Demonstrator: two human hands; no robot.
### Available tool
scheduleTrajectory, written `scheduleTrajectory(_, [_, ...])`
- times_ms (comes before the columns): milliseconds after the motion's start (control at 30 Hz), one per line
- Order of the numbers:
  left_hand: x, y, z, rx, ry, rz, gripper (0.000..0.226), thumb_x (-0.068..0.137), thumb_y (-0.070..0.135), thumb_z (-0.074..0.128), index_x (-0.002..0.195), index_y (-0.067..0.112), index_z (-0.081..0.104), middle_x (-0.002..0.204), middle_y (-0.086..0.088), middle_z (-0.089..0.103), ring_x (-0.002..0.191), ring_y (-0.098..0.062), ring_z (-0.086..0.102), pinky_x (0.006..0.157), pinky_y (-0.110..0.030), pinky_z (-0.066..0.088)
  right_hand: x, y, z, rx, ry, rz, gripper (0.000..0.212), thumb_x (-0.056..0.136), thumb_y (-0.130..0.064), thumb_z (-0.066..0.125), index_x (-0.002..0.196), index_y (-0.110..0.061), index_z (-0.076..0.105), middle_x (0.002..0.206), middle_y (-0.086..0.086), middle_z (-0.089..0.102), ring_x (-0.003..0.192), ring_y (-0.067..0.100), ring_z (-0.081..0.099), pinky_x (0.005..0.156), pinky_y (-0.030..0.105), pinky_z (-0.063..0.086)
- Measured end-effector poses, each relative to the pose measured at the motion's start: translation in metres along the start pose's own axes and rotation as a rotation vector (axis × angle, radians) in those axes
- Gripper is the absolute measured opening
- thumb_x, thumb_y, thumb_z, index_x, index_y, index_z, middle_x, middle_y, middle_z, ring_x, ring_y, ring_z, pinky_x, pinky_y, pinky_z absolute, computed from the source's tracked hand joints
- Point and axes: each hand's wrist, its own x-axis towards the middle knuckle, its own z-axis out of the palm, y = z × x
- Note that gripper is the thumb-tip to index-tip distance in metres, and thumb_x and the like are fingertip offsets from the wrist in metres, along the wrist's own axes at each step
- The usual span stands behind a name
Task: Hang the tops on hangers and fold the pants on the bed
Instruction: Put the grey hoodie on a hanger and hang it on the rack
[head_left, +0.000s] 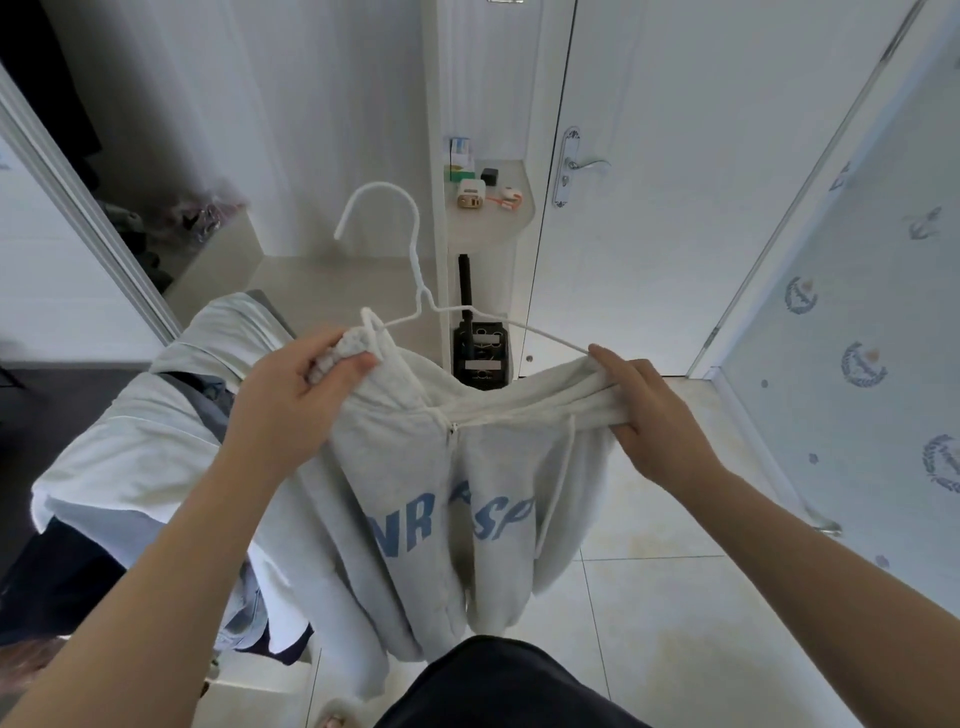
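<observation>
A light grey zip hoodie (441, 499) with blue letters on its chest hangs in front of me. A white wire hanger (415, 260) sticks up out of its neck, hook at the top. My left hand (301, 384) grips the hoodie's left shoulder bunched over the hanger's left end. My right hand (654, 410) grips the gathered fabric of the right shoulder, where the hanger's right arm runs into the cloth. The hoodie's lower part drapes down to my dark shorts.
A pile of white, grey and dark clothes (130, 452) lies on the bed corner at the left. Behind the hanger stands a white shelf (493, 218) with small items. A white door (675, 156) with a handle is ahead, and a patterned glass door (857, 338) at the right.
</observation>
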Motion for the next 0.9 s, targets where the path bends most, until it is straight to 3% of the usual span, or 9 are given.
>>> scheduleTrajectory(100, [-0.001,-0.007,-0.006,0.095,-0.046,-0.010,0.029,0.088,0.062,0.056,0.106,0.042,0.068,0.085,0.015,0.071,0.083,-0.008,0.066,0.080,-0.041,0.055,0.014,-0.007,-0.023,-0.004,-0.038,-0.087,0.060,0.080,0.012,0.060,0.134,-0.017,0.061,0.114,0.002,0.066,0.099,0.026,0.064,0.082,0.026,0.043])
scheduleTrajectory(167, [-0.001,-0.010,-0.010,0.207,-0.078,0.023,0.035,0.088,0.066,0.051,0.109,0.043,0.066,0.080,0.013,0.072,0.079,-0.011,0.066,0.076,-0.041,0.055,0.029,-0.021,-0.047,-0.019,-0.152,-0.165,0.049,0.077,0.014,0.060,0.118,-0.011,0.070,0.108,0.002,0.070,0.098,0.026,0.066,0.084,0.029,0.046])
scheduleTrajectory(300, [0.001,0.004,-0.003,0.453,-0.245,0.210,0.047,0.088,0.075,0.037,0.111,0.046,0.066,0.074,0.021,0.063,0.072,-0.013,0.062,0.064,-0.032,0.047,0.067,-0.071,-0.090,0.001,-0.177,-0.258,0.044,0.071,0.015,0.060,0.103,-0.012,0.074,0.096,0.003,0.075,0.089,0.019,0.068,0.083,0.030,0.050])
scheduleTrajectory(367, [0.005,0.017,0.001,0.398,-0.240,0.250,0.039,0.087,0.074,0.040,0.108,0.050,0.062,0.068,0.024,0.057,0.069,-0.010,0.058,0.062,-0.031,0.044,0.084,-0.102,-0.098,0.140,-0.146,-0.249,0.045,0.075,0.012,0.058,0.107,-0.017,0.072,0.099,-0.002,0.072,0.090,0.005,0.064,0.082,0.020,0.048])
scheduleTrajectory(433, [0.013,0.028,0.001,0.198,-0.158,0.197,0.030,0.087,0.068,0.049,0.104,0.047,0.063,0.071,0.017,0.065,0.072,-0.011,0.062,0.065,-0.036,0.051,0.094,-0.131,-0.095,0.299,-0.322,-0.179,0.040,0.082,0.001,0.057,0.116,-0.020,0.065,0.110,-0.007,0.067,0.102,0.001,0.061,0.089,0.018,0.047])
scheduleTrajectory(567, [0.023,0.037,-0.010,0.111,-0.113,0.202,0.030,0.090,0.062,0.049,0.106,0.043,0.066,0.082,0.008,0.072,0.078,-0.015,0.067,0.070,-0.043,0.055,0.093,-0.147,-0.079,0.351,-0.661,-0.050,0.042,0.081,-0.024,0.050,0.120,-0.014,0.060,0.120,0.007,0.064,0.115,0.023,0.059,0.103,0.048,0.046])
scheduleTrajectory(633, [0.021,0.035,-0.011,0.153,-0.158,0.231,0.035,0.092,0.059,0.045,0.098,0.033,0.067,0.077,0.005,0.068,0.073,-0.017,0.063,0.067,-0.045,0.052,0.090,-0.143,-0.076,0.491,-0.724,-0.041,0.041,0.080,-0.025,0.053,0.116,-0.008,0.063,0.120,0.011,0.066,0.114,0.027,0.062,0.104,0.049,0.047])
scheduleTrajectory(800, [0.012,0.034,0.002,0.351,-0.117,0.321,0.045,0.099,0.055,0.030,0.088,0.018,0.054,0.076,0.002,0.057,0.070,-0.023,0.054,0.061,-0.040,0.044,0.085,-0.137,-0.065,0.607,-0.587,-0.015,0.068,0.089,-0.058,0.056,0.101,0.009,0.061,0.092,0.023,0.065,0.078,0.032,0.060,0.080,0.045,0.051])
scheduleTrajectory(900, [0.008,0.035,0.004,0.367,-0.049,0.359,0.043,0.101,0.049,0.031,0.083,0.016,0.051,0.070,0.001,0.053,0.063,-0.023,0.051,0.056,-0.040,0.044,0.087,-0.137,-0.063,0.489,-0.528,-0.110,0.027,0.097,-0.038,0.059,0.079,-0.020,0.069,0.068,-0.009,0.056,0.064,0.005,0.051,0.063,0.015,0.041])
